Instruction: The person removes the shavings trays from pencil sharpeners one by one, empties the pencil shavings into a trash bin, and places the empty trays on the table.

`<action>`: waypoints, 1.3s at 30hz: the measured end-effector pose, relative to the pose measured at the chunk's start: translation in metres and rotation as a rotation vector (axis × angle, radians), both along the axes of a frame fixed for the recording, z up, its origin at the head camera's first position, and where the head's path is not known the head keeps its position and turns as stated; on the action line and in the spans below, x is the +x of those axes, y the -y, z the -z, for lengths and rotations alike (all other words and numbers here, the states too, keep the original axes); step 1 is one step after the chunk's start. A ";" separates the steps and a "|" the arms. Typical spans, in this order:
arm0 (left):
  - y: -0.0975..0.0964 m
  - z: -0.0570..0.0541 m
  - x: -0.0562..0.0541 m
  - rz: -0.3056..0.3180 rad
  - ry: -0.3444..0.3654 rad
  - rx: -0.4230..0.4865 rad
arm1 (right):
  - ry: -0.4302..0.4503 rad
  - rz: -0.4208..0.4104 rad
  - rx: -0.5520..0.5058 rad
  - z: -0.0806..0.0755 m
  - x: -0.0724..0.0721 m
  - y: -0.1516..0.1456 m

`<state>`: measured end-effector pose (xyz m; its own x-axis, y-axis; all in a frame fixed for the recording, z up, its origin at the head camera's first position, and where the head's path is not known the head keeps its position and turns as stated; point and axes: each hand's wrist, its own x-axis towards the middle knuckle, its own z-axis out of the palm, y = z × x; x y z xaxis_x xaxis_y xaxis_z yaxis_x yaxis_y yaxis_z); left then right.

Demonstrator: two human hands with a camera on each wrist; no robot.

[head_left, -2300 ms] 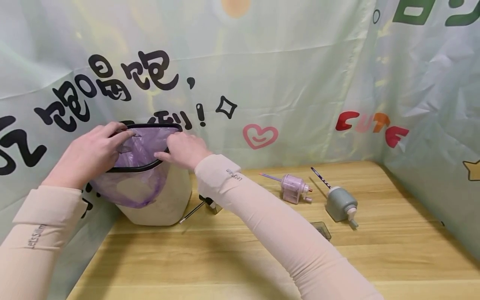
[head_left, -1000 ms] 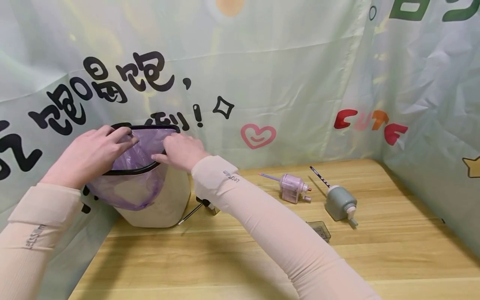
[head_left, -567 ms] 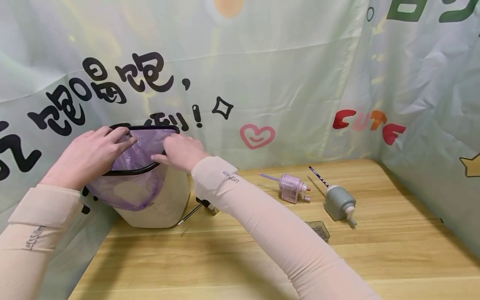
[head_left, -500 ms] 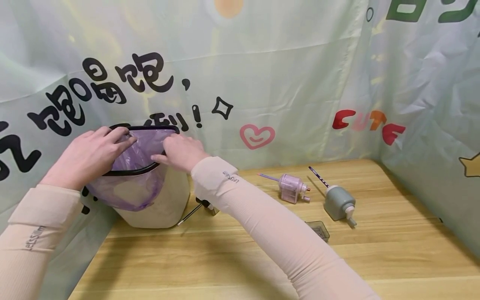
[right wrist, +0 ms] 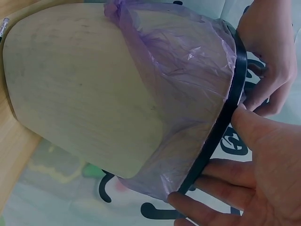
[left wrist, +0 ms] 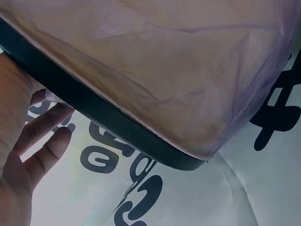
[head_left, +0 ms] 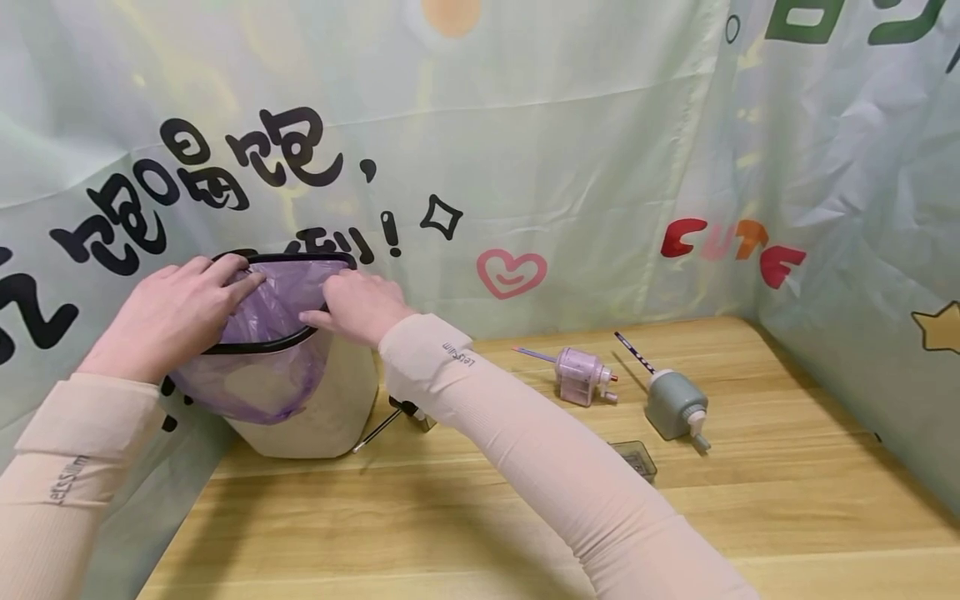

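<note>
A white trash bin [head_left: 337,408] stands at the left, its purple liner bag [head_left: 270,387] folded out over the wall. A black rim ring [head_left: 262,346] sits around the mouth and the bag. My left hand [head_left: 168,312] lies over the left side of the ring, loosely bent fingers reaching into the mouth; in the left wrist view these fingers [left wrist: 51,146] stand apart from each other. Across the mouth, my right hand [head_left: 363,304] grips the right side of the ring, thumb inward. The right wrist view shows this hand's thumb and fingers [right wrist: 202,207] at the ring.
On the wooden table [head_left: 450,517] are a lilac crank pencil sharpener [head_left: 577,375] and a grey one [head_left: 675,404], each with a pencil inserted. A small clear-grey tray [head_left: 636,460] and a dark object [head_left: 408,408] with a pencil [head_left: 377,429] are partly behind my right arm. Printed cloth hangs behind.
My left fingers have shifted slightly at the bin's mouth, while my right hand keeps its place on the ring. The head view has turned a little to the right.
</note>
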<state>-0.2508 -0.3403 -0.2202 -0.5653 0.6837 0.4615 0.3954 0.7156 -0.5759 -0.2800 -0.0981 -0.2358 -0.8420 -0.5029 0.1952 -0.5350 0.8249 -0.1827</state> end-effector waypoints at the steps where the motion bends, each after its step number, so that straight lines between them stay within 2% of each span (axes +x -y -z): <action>1: 0.000 0.000 0.000 0.005 0.000 0.006 | 0.002 0.000 -0.001 0.000 0.000 0.000; 6: 0.002 0.000 -0.001 0.030 0.009 0.041 | 0.006 0.002 -0.012 0.000 0.000 -0.002; 25: 0.008 0.000 0.007 -0.014 0.034 0.080 | -0.023 -0.038 -0.026 0.005 0.001 0.001; 28: 0.008 0.001 0.007 -0.007 0.018 0.078 | -0.037 -0.063 -0.025 0.007 0.000 0.001; 33: 0.005 0.001 0.008 0.015 -0.007 0.062 | -0.010 -0.081 -0.061 0.010 -0.002 -0.001; 39: 0.003 0.002 0.011 -0.009 -0.039 0.089 | 0.016 -0.115 -0.100 0.011 -0.003 -0.010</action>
<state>-0.2395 -0.3431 -0.2219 -0.5516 0.6340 0.5421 0.3672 0.7681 -0.5247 -0.2829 -0.0878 -0.2472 -0.7832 -0.5751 0.2362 -0.6214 0.7354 -0.2703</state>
